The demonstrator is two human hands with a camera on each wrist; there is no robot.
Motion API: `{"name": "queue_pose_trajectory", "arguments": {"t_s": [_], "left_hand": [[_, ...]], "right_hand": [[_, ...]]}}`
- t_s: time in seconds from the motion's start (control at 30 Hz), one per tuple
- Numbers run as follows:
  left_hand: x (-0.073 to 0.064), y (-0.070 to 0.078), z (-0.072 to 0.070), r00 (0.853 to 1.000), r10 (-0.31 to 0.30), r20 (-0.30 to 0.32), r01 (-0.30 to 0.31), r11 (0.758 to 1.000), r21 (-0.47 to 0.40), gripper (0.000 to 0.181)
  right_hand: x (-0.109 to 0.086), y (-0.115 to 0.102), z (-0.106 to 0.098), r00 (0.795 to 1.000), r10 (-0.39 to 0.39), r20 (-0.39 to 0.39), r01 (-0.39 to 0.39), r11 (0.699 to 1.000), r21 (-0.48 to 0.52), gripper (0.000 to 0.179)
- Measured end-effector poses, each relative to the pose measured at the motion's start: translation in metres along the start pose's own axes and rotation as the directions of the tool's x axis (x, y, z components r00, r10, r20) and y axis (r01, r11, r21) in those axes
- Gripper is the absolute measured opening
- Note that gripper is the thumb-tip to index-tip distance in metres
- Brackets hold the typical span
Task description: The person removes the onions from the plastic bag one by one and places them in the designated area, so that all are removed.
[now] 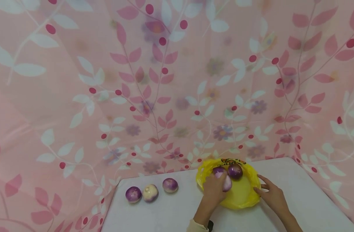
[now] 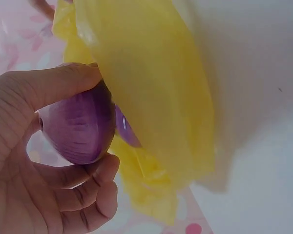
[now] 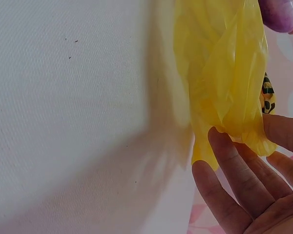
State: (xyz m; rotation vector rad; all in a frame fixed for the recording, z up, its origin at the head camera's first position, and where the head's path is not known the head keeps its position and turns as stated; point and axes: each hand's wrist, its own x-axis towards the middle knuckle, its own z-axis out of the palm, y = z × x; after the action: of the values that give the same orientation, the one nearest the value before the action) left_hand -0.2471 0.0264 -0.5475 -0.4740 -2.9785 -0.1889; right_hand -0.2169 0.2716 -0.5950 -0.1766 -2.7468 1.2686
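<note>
Over the left side of a yellow plastic bag, spread wide like a bowl, my left hand grips a purple-and-white onion. Its thumb lies on one side of the onion and its fingers on the other. Inside the bag, a darker purple onion rests near the back rim. Another, at the back left, is partly hidden by the left hand. My right hand holds the bag's right edge, with fingers spread against the outside of the plastic.
To the left on the white-covered table lie a purple onion, a mostly white onion and a purple-topped onion. Directly behind the table hangs a pink floral cloth.
</note>
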Motion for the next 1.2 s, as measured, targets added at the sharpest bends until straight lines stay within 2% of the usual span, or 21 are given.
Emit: {"name": "queue_pose_trajectory", "arguments": {"t_s": [0.2, 0.53, 0.87, 1.0, 1.2], "left_hand": [[-0.008, -0.021, 0.002, 0.997, -0.033, -0.064, 0.034, 0.999, 0.008, 0.080], [-0.022, -0.057, -0.007, 0.982, -0.077, -0.170, 0.066, 0.995, -0.072, 0.072], [-0.034, -0.082, -0.009, 0.978, -0.119, -0.171, 0.095, 0.985, -0.142, 0.080], [-0.041, -0.092, -0.007, 0.971, -0.140, -0.194, 0.118, 0.986, -0.121, 0.077], [-0.052, -0.104, -0.006, 0.963, -0.167, -0.213, 0.150, 0.984, -0.092, 0.076]], "right_hand": [[-0.002, -0.003, -0.001, 1.000, 0.004, -0.003, -0.004, 1.000, 0.000, 0.069], [-0.002, -0.002, 0.001, 1.000, -0.003, -0.007, 0.003, 1.000, -0.003, 0.069], [-0.003, -0.002, 0.003, 1.000, -0.015, -0.014, 0.015, 1.000, 0.004, 0.068], [-0.003, -0.002, 0.002, 1.000, -0.024, -0.015, 0.024, 1.000, 0.003, 0.068], [-0.003, -0.004, 0.001, 1.000, 0.006, 0.011, -0.006, 1.000, -0.006, 0.069]]}}
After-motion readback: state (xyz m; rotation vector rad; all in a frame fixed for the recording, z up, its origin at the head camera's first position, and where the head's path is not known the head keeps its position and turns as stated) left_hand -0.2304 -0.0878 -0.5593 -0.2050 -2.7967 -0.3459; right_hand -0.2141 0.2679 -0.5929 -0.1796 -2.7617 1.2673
